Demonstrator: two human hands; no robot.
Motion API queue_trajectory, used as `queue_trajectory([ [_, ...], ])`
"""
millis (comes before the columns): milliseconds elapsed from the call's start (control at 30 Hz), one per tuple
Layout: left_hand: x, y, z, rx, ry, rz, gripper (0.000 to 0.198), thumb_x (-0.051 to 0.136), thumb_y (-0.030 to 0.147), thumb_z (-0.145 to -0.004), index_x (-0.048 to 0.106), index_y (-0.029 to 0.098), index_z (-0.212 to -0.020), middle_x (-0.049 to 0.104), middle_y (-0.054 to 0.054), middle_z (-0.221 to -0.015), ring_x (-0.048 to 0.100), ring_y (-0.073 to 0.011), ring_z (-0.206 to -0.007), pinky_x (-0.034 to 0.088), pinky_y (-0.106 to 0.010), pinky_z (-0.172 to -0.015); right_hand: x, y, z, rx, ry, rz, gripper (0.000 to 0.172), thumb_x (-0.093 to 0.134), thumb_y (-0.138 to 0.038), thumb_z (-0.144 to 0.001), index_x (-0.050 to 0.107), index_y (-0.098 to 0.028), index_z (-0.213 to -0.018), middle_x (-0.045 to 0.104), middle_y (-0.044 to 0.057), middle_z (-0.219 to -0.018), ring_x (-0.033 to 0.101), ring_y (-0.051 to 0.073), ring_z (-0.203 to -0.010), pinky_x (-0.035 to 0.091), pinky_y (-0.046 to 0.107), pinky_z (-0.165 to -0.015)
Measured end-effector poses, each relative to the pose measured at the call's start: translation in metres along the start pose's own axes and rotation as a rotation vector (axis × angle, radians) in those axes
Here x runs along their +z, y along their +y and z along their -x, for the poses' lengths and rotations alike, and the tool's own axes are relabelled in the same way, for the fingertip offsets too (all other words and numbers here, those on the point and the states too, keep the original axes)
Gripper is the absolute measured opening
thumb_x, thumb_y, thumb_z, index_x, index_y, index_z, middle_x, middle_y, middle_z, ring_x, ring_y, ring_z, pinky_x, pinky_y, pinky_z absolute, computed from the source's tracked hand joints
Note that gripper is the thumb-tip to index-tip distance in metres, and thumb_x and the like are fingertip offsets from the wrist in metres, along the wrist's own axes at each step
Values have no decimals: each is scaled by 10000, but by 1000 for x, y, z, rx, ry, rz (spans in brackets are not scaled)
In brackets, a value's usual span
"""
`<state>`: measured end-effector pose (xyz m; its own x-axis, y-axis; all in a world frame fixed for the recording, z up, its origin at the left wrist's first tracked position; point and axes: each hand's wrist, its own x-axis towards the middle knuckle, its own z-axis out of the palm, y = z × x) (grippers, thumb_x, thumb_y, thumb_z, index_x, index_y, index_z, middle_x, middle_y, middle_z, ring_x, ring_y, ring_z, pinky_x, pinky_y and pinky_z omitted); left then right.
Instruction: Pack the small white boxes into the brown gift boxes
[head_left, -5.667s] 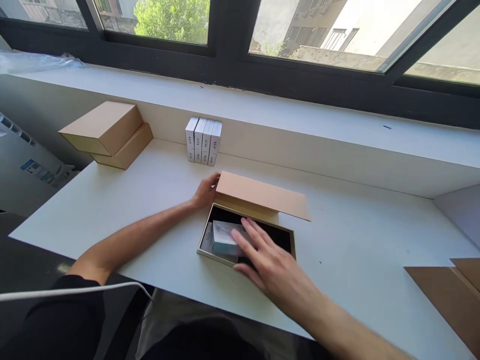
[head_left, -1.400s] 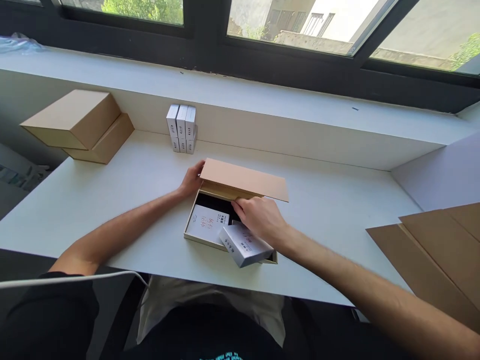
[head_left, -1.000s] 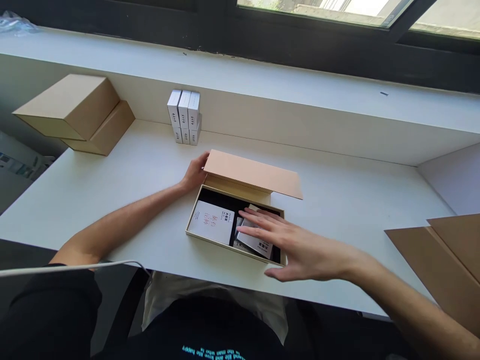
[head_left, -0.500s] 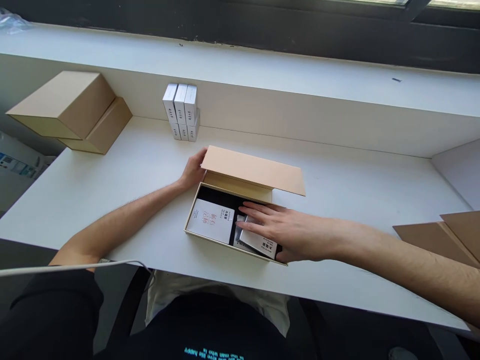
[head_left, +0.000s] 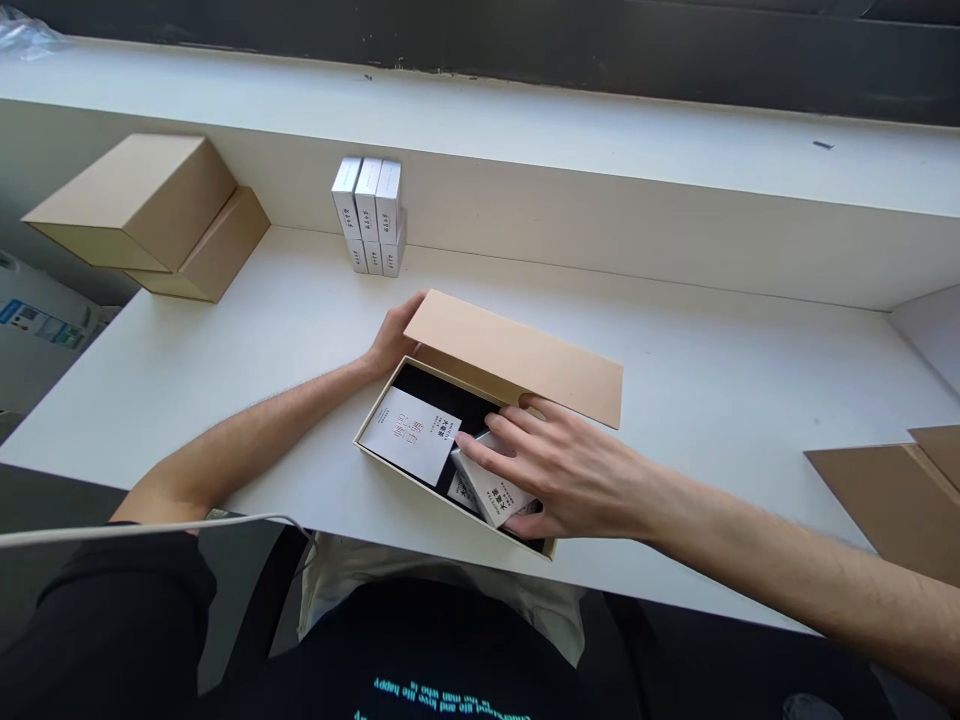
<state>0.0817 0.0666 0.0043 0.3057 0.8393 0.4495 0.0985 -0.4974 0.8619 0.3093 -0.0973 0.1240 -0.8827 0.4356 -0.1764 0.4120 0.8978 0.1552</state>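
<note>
Carton (head_left: 496,500) lies tilted, long side slanting across the kraft box (head_left: 382,463), under my flat, splayed right hand (head_left: 577,470); left hand (head_left: 391,335) holds the lid (head_left: 525,355).

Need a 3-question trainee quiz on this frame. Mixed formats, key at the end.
1. True or false: the left hand holds the lid of the open box at its left end.
2. The fingers of the right hand rest on: A the tilted white pack in the box; B the row of packs by the wall; C the cardboard sheets at the right.
3. How many brown boxes are stacked at the far left of the table?
Key: 1 true; 2 A; 3 two.
</note>
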Motion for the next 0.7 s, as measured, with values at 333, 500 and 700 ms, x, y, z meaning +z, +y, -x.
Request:
queue_trajectory([
  [333, 0, -3, 0, 4, 7, -43, 199, 589, 376, -868, 621, 217, -983, 697, 1, -814, 632, -167, -728, 452, -259, -618, 4, -18, -20, 290, -132, -55, 894, 473, -707, -901, 422, -47, -1502, 714, 164, -790, 646, 301, -715, 494, 434, -720],
  [500, 0, -2, -2, 28, 20, -52, 184, 566, 351, -865, 617, 212, -974, 689, -1, -797, 617, -160, -713, 435, -249, -605, 3, -18, -10, 324, -34, -259, 793, 372, -682, -968, 469, -67, -1459, 720, 209, -1051, 693, 316, -878, 557, 432, -736],
  [700, 1, -1, -2, 29, 36, -55, 180, 566, 352, -861, 622, 201, -941, 681, 7, -776, 604, -151, -690, 431, -239, -599, 4, -21, -16, 431, 66, -586, 378, 366, -417, -1041, 625, -171, -1165, 500, 188, -1483, 605, 321, -1212, 543, 468, -930],
])
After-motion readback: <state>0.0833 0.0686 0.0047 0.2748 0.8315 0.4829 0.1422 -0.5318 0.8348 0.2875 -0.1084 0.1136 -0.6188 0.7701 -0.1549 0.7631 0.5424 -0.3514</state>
